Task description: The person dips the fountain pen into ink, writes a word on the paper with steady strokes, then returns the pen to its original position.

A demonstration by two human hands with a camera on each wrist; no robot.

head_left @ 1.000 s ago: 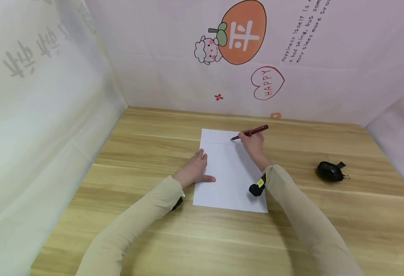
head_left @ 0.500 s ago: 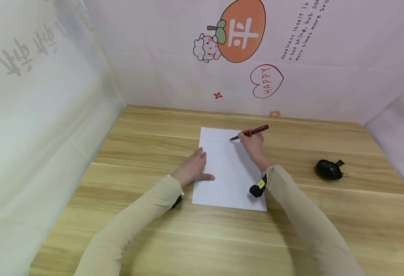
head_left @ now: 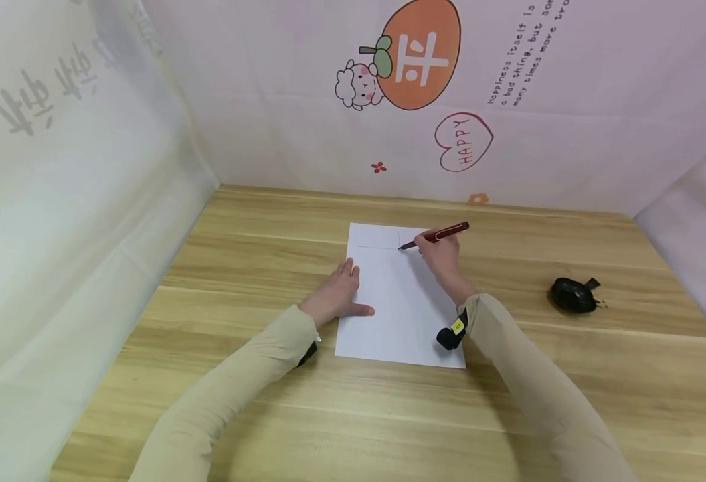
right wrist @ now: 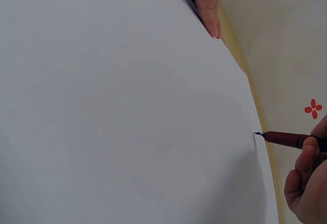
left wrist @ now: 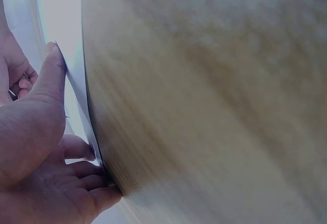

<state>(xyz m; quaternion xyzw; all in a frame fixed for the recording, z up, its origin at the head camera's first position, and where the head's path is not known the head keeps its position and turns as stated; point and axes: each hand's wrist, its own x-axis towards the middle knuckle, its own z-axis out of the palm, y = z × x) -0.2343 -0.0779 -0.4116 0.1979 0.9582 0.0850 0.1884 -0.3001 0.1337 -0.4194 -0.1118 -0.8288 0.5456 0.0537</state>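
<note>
A white sheet of paper lies on the wooden table. Near its top runs a thin horizontal line, and a short upright stroke meets it by the pen's tip. My right hand pinches a dark red fountain pen, its nib on the paper; in the right wrist view the pen points at the sheet near its far edge. At the paper's left edge my left hand rests with fingers straight and thumb spread over the sheet. The left wrist view shows that hand from the side along the paper's edge.
To the right on the table lies a small black rounded object with a short tab. A printed white cloth stands behind the table, and more white cloth hangs at both sides. Each wrist wears a small black camera.
The pen's nib has moved slightly down and left, and the short upright stroke now reaches the horizontal line. My left hand has stayed in place on the paper.
</note>
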